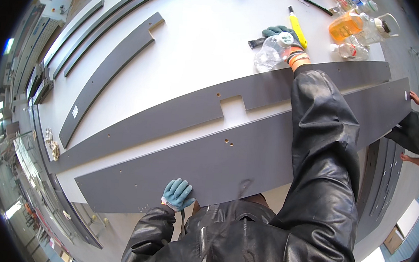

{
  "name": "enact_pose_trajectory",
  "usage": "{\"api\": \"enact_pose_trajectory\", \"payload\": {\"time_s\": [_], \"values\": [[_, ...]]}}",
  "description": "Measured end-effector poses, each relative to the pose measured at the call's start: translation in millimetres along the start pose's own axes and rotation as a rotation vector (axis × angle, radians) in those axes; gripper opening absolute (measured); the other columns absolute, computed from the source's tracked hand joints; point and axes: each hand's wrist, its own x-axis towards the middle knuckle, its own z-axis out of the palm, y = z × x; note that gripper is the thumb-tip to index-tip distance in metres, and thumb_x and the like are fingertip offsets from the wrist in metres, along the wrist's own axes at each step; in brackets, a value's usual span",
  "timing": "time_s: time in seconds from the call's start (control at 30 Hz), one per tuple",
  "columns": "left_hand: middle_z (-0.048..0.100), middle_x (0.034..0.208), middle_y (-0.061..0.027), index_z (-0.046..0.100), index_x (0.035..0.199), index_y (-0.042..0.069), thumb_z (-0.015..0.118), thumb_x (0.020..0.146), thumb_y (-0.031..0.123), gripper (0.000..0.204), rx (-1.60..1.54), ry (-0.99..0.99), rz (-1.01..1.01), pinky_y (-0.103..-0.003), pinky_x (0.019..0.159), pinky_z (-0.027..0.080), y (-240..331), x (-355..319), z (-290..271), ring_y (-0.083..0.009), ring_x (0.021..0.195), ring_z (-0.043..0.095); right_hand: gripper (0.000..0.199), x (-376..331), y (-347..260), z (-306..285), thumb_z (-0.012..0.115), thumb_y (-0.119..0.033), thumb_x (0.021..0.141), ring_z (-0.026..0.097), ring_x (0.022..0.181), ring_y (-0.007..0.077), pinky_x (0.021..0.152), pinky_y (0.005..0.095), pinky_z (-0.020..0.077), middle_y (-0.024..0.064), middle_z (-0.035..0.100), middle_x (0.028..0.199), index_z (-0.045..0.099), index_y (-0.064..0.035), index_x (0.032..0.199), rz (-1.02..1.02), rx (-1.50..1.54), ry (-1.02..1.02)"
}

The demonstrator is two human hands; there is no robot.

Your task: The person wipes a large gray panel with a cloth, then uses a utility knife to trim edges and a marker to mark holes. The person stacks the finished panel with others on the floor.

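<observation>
Place: workshop | drilled grey panels [246,158] | large white worktable [192,36]

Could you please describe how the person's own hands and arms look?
The left hand and right hand wear blue-grey gloves; a whitish cuff shows at the left wrist. The left sleeve and right sleeve are glossy black, creased and leather-like.

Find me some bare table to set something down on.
The widest free patch of table lies between the short panel and the clear bottle, beyond the long panel. A narrow strip runs between the long panel and the front panel. It's crowded far right: right hand, yellow cutter, orange bottle, other bottles.
</observation>
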Motion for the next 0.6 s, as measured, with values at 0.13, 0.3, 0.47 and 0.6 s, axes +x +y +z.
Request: {"api": "enact_pose_trajectory", "payload": {"time_s": [0.13, 0.3, 0.47, 0.6], "values": [[0.061, 0.144, -0.0117, 0.065, 0.138, 0.013, 0.078, 0.090, 0.046, 0.060, -0.005, 0.017, -0.003, -0.052, 0.112, 0.049, -2, 3, 4, -0.0364, 0.132, 0.060, 0.031, 0, 4, 0, 0.066, -0.030, 0.098, 0.061, 0.110, 0.0196, 0.096, 0.0359, 0.0510, 0.0037, 0.066, 0.124, 0.068, -0.0150, 0.125, 0.021, 0.007, -0.150], [0.066, 0.137, -0.0117, 0.068, 0.134, 0.013, 0.079, 0.090, 0.045, 0.055, -0.021, 0.010, -0.049, -0.051, 0.111, 0.049, 6, 12, -12, -0.0364, 0.128, 0.063, 0.025, -6, -9, -25, 0.063, -0.030, 0.101, 0.057, 0.097, 0.0159, 0.085, 0.0325, 0.0477, 0.0014, 0.063, 0.112, 0.068, -0.0133, 0.119, 0.216, 0.190, -0.157], [0.063, 0.147, -0.0145, 0.067, 0.139, 0.009, 0.077, 0.093, 0.046, 0.060, -0.085, 0.073, -0.028, -0.052, 0.117, 0.047, 2, 4, -17, -0.0368, 0.139, 0.059, 0.022, -52, -22, -85, 0.060, -0.031, 0.105, 0.052, 0.085, 0.0122, 0.075, 0.0292, 0.0444, -0.0009, 0.061, 0.100, 0.069, -0.0116, 0.113, 0.588, 0.633, 0.050], [0.063, 0.146, -0.0173, 0.068, 0.136, 0.005, 0.075, 0.095, 0.045, 0.059, -0.107, 0.137, 0.008, -0.054, 0.116, 0.047, -3, -3, -24, -0.0387, 0.137, 0.060, 0.023, -107, -73, -155, 0.058, -0.031, 0.107, 0.049, 0.074, 0.0093, 0.066, 0.0265, 0.0417, -0.0027, 0.058, 0.091, 0.069, -0.0102, 0.108, 0.782, 1.264, 0.235]]}}
